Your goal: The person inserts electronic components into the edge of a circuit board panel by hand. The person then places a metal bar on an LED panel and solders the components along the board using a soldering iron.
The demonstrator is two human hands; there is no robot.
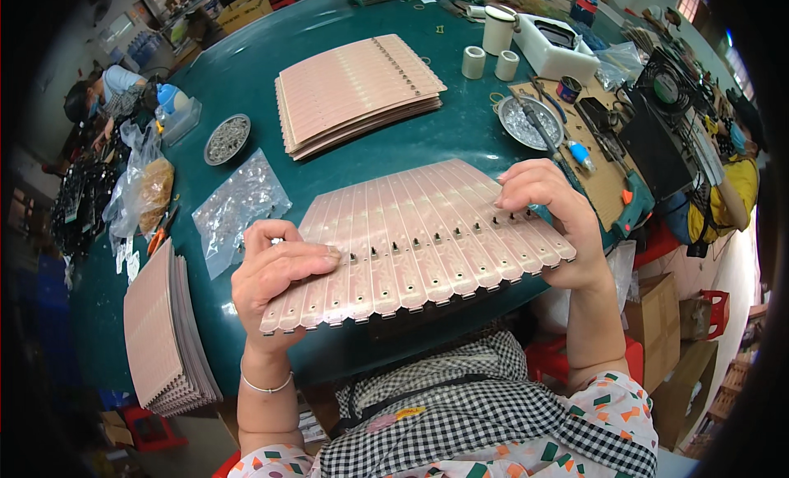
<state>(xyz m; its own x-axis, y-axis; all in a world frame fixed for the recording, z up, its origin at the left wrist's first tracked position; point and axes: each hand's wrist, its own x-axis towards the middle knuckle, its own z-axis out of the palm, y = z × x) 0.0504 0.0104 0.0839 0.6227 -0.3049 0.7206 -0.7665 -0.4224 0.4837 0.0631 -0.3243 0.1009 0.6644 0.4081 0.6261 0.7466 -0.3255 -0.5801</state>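
Observation:
Between my two hands I hold up a pink circuit board panel [403,223], scored into long strips with a scalloped near edge. A row of small dark components stands along its middle. My left hand [278,268] grips the left edge, fingers on top and thumb side hidden beneath. At the right end my right hand [552,211] clasps the panel, its fingertips bent over the top near the last components. The panel is tilted above the table's near edge. Beyond it lies a stack of similar panels [353,92], the top one also bearing a row of components.
Another panel stack [156,330] sits at the left edge of the green table [238,75]. Nearby are a bag of small parts [238,211] and a parts bowl [228,139]. At right are a second bowl [530,123], tools, tape rolls [473,62] and a fan [664,82]. Co-workers sit on both sides.

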